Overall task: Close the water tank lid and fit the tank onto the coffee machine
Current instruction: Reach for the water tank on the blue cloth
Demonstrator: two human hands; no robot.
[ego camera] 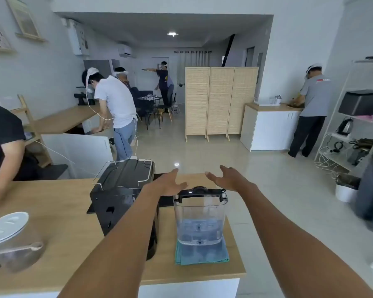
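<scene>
A clear plastic water tank (200, 220) stands upright on a folded teal cloth (201, 255) on the wooden counter, with some water in its lower part. A black handle and lid (200, 193) sit at its top rim. To its left stands the black coffee machine (122, 190), a wire rack on top. My left hand (169, 183) hovers open behind the tank's top left, between tank and machine. Spread open, my right hand (228, 178) floats behind the tank's top right. Neither hand touches the tank.
The wooden counter (63, 244) ends just right of the tank and just in front of it. A lidded glass jar with a scoop (13, 244) stands at the near left. A person's arm (0, 168) leans on the counter's left. Other people work farther off.
</scene>
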